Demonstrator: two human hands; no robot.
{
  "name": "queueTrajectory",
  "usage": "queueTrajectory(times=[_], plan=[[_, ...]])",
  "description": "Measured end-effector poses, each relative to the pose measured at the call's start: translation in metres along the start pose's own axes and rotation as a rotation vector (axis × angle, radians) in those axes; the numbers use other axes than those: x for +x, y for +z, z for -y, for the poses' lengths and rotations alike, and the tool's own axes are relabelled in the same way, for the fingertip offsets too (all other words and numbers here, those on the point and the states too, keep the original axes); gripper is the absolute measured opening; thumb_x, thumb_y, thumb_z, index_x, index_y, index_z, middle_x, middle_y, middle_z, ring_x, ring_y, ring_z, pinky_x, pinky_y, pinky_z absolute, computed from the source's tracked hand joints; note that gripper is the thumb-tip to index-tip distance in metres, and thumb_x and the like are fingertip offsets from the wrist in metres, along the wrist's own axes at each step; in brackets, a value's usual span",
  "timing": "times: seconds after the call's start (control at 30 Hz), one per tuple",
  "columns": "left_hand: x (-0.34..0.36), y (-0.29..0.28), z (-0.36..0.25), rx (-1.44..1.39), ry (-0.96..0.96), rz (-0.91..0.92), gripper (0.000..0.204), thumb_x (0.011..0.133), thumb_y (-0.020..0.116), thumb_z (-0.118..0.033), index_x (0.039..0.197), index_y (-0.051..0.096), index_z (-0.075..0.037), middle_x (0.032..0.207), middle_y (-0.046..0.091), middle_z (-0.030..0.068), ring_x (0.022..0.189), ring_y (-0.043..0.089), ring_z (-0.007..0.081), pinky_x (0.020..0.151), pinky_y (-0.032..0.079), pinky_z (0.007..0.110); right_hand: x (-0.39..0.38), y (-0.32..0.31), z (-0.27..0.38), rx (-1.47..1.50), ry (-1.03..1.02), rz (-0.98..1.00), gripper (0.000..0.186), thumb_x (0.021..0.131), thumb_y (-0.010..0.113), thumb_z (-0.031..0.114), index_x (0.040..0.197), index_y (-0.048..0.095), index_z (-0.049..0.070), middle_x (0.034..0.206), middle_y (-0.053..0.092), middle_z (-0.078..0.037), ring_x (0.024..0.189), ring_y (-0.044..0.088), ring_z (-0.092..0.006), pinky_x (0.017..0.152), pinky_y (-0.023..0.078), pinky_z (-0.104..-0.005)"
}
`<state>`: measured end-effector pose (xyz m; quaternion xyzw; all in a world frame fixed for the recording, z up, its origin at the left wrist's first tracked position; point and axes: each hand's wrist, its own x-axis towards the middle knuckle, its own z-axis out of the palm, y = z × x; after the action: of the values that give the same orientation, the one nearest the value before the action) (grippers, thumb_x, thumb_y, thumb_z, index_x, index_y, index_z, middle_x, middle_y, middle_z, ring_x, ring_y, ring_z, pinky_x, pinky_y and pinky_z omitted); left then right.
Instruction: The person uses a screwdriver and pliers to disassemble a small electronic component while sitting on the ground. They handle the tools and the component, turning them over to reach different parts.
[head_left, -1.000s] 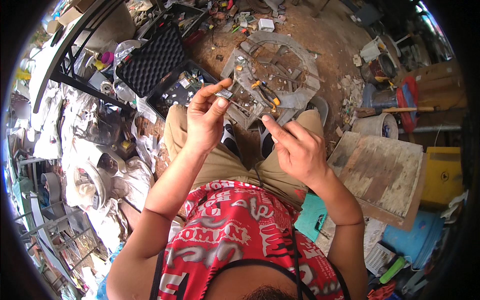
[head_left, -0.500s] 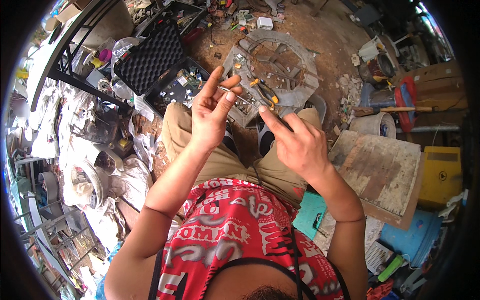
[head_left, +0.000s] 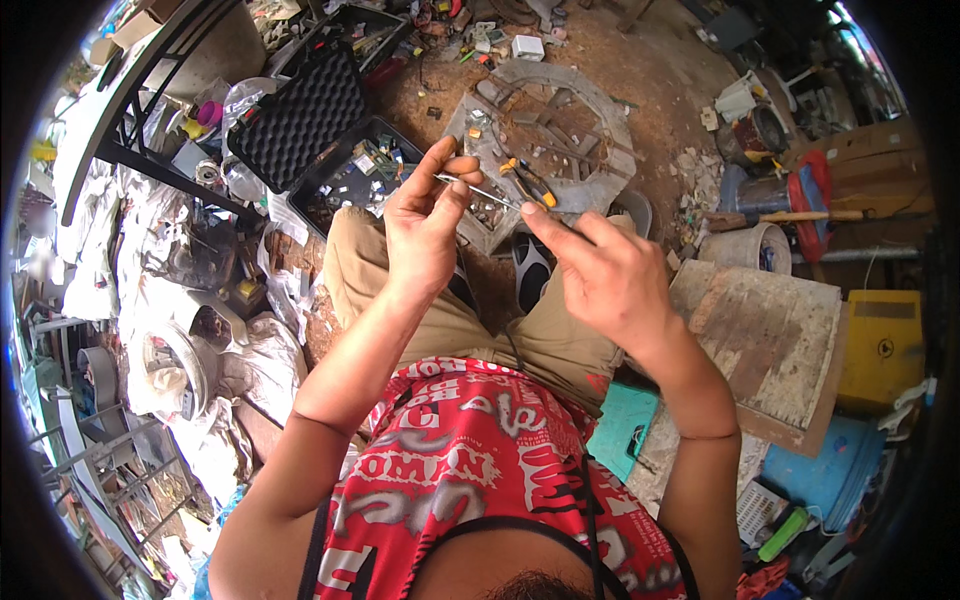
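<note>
My right hand (head_left: 617, 278) is closed round the dark handle of a screwdriver (head_left: 498, 198), its index finger stretched along the thin metal shaft. The shaft points left and away, and its tip reaches the fingertips of my left hand (head_left: 424, 232). Those fingers pinch a small shiny metal piece (head_left: 446, 178), too small to name and partly covered by the thumb. Both hands are raised above my knees. Beyond them, yellow-and-black pliers (head_left: 530, 184) lie on a grey octagonal frame (head_left: 612, 178) on the ground.
An open black case (head_left: 300, 125) with foam in its lid holds many small parts at the far left. A worn board (head_left: 755, 335) lies at my right, near a yellow box (head_left: 884, 350) and a blue bin (head_left: 825, 470). A teal case (head_left: 622, 432) sits beside my right hip.
My right hand has shifted slightly to the right with the screwdriver. The fingers of my left hand have curled in a little more around the small metal piece.
</note>
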<state>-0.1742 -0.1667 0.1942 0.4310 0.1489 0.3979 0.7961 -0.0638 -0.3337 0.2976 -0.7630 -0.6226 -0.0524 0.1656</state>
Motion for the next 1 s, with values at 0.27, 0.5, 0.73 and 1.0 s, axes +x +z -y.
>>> queueTrajectory(times=[0.27,0.5,0.73,1.0], plan=[[0.002,-0.010,0.000,0.155,-0.048,0.049,0.046,0.095,0.061,-0.004,0.138,0.048,0.004,0.116,0.065,0.0076,0.101,0.061,0.0100,0.092,0.048,0.025,-0.002,0.009,-0.002,0.056,0.055,0.035,0.053,0.080,0.063,0.006,0.129,0.063,0.024,0.074,0.054,-0.007,0.063,0.059,-0.0279,0.056,0.051,-0.0403],[-0.001,-0.007,0.010,0.103,-0.031,0.033,0.042,0.097,0.056,-0.003,0.138,0.048,0.001,0.119,0.064,0.0100,0.106,0.063,0.0147,0.093,0.051,0.027,0.004,-0.002,-0.010,0.110,0.053,0.099,0.045,0.083,0.063,0.007,0.125,0.065,0.022,0.072,0.056,-0.009,0.062,0.059,-0.0306,0.056,0.050,-0.0422],[-0.004,-0.014,0.021,0.145,-0.005,0.045,0.044,0.096,0.057,-0.003,0.139,0.046,0.001,0.121,0.063,0.0101,0.107,0.062,0.0159,0.094,0.051,0.029,0.012,-0.014,-0.015,0.060,0.000,0.136,0.037,0.084,0.063,0.010,0.120,0.068,0.019,0.070,0.057,-0.010,0.060,0.060,-0.0320,0.056,0.050,-0.0423],[0.004,-0.001,0.009,-0.370,-0.201,-0.019,0.051,0.098,0.058,-0.013,0.143,0.039,0.000,0.135,0.054,0.0150,0.116,0.060,0.0209,0.097,0.051,0.030,0.006,0.004,-0.004,-0.058,-0.059,-0.004,0.046,0.080,0.060,0.009,0.124,0.064,0.018,0.081,0.057,-0.010,0.069,0.064,-0.0280,0.057,0.053,-0.0403]])
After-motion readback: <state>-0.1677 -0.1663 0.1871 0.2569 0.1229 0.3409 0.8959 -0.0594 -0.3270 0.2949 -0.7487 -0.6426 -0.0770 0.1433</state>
